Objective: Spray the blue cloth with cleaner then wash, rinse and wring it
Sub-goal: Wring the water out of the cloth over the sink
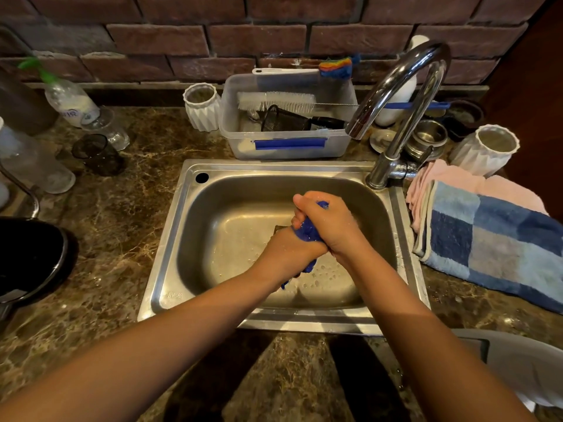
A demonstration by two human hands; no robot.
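The blue cloth (308,231) is twisted into a tight roll over the steel sink (170,239). My right hand (327,222) is closed around its upper part. My left hand (288,254) is closed around its lower part, with a short blue end poking out below. Both hands look wet and touch each other. Most of the cloth is hidden inside my fists. Water drops lie on the sink floor under the hands. No water runs from the faucet (396,95). A clear spray bottle (68,95) with a green nozzle leans at the far left of the counter.
Behind the sink stands a clear plastic tub (286,144) holding brushes. Two white ribbed vases (202,106) (484,147) flank it. A blue checked towel (493,236) lies over a pink one on the right. Glasses and a dark pot (30,257) sit on the left.
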